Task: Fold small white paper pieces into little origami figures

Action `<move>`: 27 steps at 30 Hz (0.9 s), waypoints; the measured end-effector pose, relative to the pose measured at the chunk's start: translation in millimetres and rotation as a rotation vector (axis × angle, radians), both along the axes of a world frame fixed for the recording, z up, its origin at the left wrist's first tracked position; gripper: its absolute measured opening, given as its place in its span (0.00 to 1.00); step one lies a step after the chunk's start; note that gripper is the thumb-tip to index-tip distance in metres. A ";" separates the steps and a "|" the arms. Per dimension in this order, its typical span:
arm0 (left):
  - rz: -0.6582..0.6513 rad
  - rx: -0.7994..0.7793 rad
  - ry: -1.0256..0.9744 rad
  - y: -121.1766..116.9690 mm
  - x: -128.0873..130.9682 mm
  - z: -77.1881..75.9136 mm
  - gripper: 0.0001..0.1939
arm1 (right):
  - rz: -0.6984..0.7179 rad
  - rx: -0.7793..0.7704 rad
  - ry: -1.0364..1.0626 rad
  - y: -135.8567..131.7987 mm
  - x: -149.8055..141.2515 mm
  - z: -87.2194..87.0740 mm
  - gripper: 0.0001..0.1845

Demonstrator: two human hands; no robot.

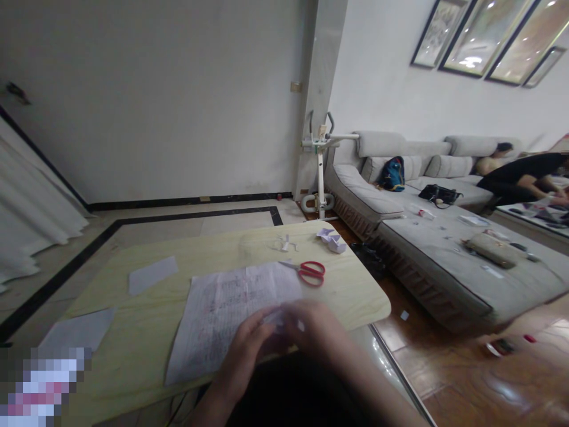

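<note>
My left hand (254, 333) and my right hand (310, 323) come together over the near edge of the table, closed around a small piece of white paper (274, 320). Motion blurs the fingers, and they hide much of the paper. Under and beyond my hands lies a large printed sheet (231, 302), flat on the tabletop. Red-handled scissors (311, 273) rest at its far right corner, blades pointing left. Further back are thin paper scraps (285, 243) and folded paper pieces (331, 240).
Two blank paper pieces, one farther (152, 275) and one nearer (80, 332), lie on the left of the wooden table (360, 290). A grey sofa (444, 279) with bags stands at right, where other people sit. White exercise equipment (320, 172) stands behind the table.
</note>
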State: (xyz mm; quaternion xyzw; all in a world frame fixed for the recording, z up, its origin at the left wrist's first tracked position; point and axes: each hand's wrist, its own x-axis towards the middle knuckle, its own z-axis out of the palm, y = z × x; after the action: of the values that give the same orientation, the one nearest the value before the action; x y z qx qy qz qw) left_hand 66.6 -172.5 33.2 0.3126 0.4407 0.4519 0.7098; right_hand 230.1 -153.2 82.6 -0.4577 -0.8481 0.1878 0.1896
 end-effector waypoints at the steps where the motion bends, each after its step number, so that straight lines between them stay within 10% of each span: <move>1: 0.001 -0.015 -0.012 -0.2 0.9 -0.1 0.26 | -0.005 -0.002 -0.001 0.3 0.1 -0.7 0.08; 27: -0.023 0.043 -0.090 -5.4 2.2 13.1 0.21 | 0.025 -0.056 0.034 4.9 0.3 -3.0 0.08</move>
State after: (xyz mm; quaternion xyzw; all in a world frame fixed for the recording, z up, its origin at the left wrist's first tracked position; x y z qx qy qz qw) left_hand 68.8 -177.9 46.3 0.3122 0.3950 0.4664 0.7273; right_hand 230.4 -148.3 79.6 -0.4492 -0.8448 0.2215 0.1887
